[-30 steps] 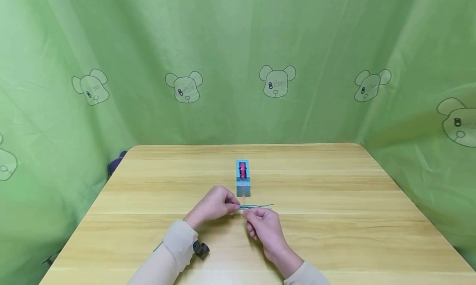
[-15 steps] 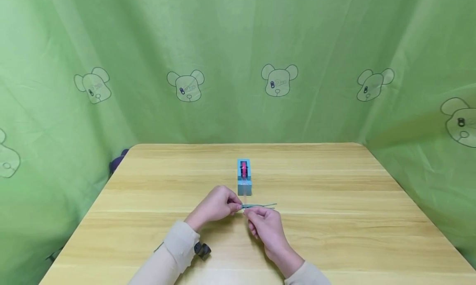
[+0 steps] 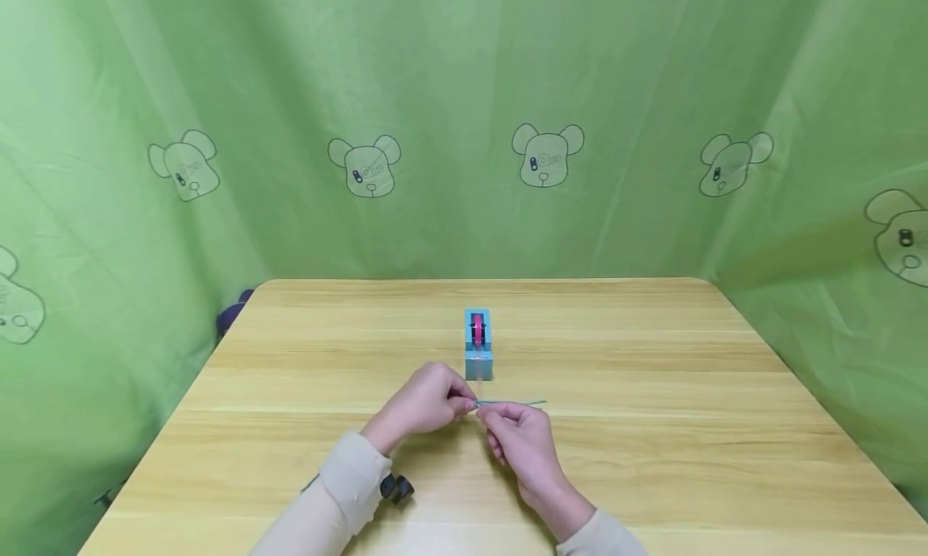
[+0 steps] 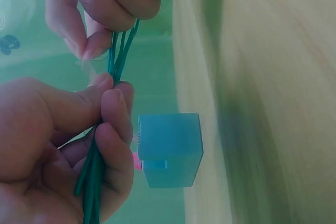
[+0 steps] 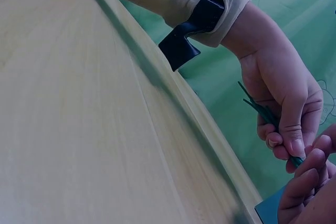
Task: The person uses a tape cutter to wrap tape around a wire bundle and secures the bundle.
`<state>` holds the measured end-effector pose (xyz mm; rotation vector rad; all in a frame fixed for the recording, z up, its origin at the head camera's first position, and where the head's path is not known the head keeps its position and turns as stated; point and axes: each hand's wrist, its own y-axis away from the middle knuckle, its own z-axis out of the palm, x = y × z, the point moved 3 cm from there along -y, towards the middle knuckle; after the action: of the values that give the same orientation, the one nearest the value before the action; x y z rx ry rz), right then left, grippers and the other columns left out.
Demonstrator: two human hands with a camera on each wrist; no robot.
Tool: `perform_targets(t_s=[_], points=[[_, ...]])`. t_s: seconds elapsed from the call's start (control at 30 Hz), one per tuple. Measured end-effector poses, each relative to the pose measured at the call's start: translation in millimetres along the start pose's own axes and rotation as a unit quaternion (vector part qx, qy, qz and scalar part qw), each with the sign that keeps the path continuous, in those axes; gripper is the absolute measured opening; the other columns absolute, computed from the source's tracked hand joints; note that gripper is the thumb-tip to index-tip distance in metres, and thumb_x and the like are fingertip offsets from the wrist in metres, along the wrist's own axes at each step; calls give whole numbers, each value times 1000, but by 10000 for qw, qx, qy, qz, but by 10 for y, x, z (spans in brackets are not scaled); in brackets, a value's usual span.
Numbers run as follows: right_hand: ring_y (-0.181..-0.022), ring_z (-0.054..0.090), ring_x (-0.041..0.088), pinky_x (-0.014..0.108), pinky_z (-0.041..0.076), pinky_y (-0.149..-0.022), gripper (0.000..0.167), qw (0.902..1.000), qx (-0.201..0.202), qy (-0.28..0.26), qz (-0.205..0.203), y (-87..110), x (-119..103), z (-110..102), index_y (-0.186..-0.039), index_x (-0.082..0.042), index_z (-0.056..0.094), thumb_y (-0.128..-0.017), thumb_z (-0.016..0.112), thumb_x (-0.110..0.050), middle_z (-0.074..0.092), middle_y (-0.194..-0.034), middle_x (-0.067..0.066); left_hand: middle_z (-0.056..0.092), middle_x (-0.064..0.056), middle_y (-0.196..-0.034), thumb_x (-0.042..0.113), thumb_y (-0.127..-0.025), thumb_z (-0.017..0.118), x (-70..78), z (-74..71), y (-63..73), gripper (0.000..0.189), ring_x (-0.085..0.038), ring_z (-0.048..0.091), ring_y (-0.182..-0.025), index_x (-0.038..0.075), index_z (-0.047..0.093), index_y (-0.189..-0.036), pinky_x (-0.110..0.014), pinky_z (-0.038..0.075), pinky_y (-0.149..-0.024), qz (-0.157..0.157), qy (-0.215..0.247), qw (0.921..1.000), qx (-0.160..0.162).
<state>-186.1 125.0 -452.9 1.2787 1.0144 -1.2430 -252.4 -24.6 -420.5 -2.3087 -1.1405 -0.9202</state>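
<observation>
My left hand (image 3: 429,399) grips a bundle of thin green strands (image 4: 122,59) between thumb and fingers; the strands stick out on both sides of the grip. Right beside it, my right hand (image 3: 520,445) pinches the end of a strip of clear tape (image 4: 89,69) between thumb and forefinger. The tape (image 3: 480,388) runs back to a blue tape dispenser (image 3: 478,368) with a pink core (image 3: 478,330), standing just beyond the hands. In the right wrist view, the fingers of both hands meet closely around the green strands (image 5: 262,109).
The wooden table (image 3: 652,363) spreads out around the hands. Green curtains (image 3: 449,72) with printed bear heads hang behind and at both sides. A purple object (image 3: 232,316) shows past the table's left edge. A black mount (image 3: 397,488) sits at the left sleeve.
Both hands keep their grips and stay almost in place. The free ends of the green strands, spread apart before, now appear as nearly one line. The whole head view has shifted slightly.
</observation>
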Motion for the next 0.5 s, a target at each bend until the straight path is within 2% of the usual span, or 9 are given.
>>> perform_targets(t_s=[0.1,0.27,0.5], points=[[-47,46,9,18,38,-42,20,10000,7,27,-25,0,2,1,-95,11,68,-87,73,-7,59,-61,9,61,4,-57,8,-92,69,11,-5,6,13,-6,48,-48,11,79,-84,-21,42,-49,22,-90,10000,-15],[-48,47,9,18,38,-43,19,9999,45,74,-82,2,-9,-4,-95,10,69,-87,72,-6,60,-62,9,67,-1,-65,7,-93,68,70,-18,20,12,-6,48,-50,8,79,-88,-21,43,-50,58,-232,9997,-44],[-47,46,9,18,35,-41,17,9992,81,260,-297,10,-23,8,-96,10,70,-87,71,-5,59,-60,10,69,2,-73,5,-92,68,134,-29,40,11,-6,49,-51,7,79,-90,-21,46,-52,71,-507,9986,-124]])
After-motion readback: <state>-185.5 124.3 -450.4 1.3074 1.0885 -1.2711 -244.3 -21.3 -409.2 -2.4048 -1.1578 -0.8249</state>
